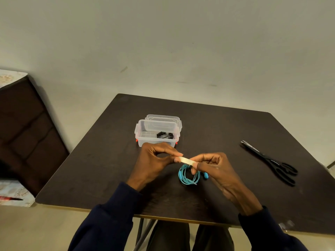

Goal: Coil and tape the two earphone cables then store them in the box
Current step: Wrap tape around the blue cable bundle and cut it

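Just past the left hand (154, 160), on the far side of the grip, stands the clear box (140, 140), open at the top. I see the black cable (164, 135) inside it, bunched on the floor toward the right wall. A clear lid (163, 117) sits right behind the box, touching it; I cannot tell whether it leans or lies flat. Small red feet or clips show at the box's near corners.

Both hands are closed on one short strip of pale tape (186, 160), stretched between them above the table (217, 127). The left thumb and forefinger pinch its left end, with the other fingers curled. The right hand (215, 167) pinches the right end. Directly under the grip, a little toward the right hand, is the blue cable (188, 175), wound into a round coil. One right finger reaches down into the ring. I cannot tell whether the coil hangs from that finger or rests on the table. A blue earbud pokes out beside the right palm.

Well to the right of the grip, black scissors (272, 160) lie flat and shut, blades pointing away and handles toward me. The left hand covers part of the box's near wall. Off to the left of the table stands a dark cabinet (27, 133) with patterned cloth on it.
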Demonstrator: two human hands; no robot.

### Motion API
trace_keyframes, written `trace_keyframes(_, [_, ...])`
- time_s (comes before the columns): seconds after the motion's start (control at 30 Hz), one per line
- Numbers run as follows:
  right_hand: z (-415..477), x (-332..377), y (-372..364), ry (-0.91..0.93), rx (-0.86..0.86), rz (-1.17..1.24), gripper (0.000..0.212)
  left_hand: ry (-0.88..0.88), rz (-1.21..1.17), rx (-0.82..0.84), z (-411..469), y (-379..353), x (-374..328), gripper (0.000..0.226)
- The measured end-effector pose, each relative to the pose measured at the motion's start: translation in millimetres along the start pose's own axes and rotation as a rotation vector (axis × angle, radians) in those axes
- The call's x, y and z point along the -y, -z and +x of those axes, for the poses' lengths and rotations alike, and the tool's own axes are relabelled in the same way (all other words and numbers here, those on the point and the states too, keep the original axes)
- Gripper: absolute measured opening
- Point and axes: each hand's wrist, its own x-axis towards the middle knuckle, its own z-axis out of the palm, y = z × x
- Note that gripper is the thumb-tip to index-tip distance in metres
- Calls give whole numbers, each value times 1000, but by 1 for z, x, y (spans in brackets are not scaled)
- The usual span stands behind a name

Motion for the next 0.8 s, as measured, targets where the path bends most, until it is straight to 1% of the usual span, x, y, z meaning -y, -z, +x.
trace_keyframes(0.13, [1, -2, 0, -18, -13, 2, 24, -19, 28, 3, 1, -1, 1, 21])
trace_keyframes(0.2, [1, -3, -2, -21, -29, 21, 20, -31, 48, -3, 0, -2, 1, 19])
trace_keyframes(0.3, [1, -4, -5, -29, -69, 35, 13, -2, 76, -3, 0, -6, 5, 12])
trace_keyframes(0.5, [5, -7, -11, -60, -127, 28, 15, 4, 102, -8, -2, -6, 3, 13])
trace_keyframes(0.6, [6, -6, -10, -48, -103, 34, 5, -14, 83, -24, -1, -4, 1, 14])
trace_keyframes(0.63, [6, -6, -9, -38, -81, 38, 9, -20, 72, -32, 0, -3, 1, 15])
trace_keyframes(0.7, [6, -4, -5, -14, -36, 42, 24, -29, 43, -37, 1, 0, 1, 18])
trace_keyframes(0.73, [5, -3, -3, 3, -18, 46, 28, -24, 23, -37, 0, 0, 2, 17])
trace_keyframes(0.8, [4, -2, 1, 28, 26, 71, 29, 24, -44, -39, -1, 1, 3, 14])
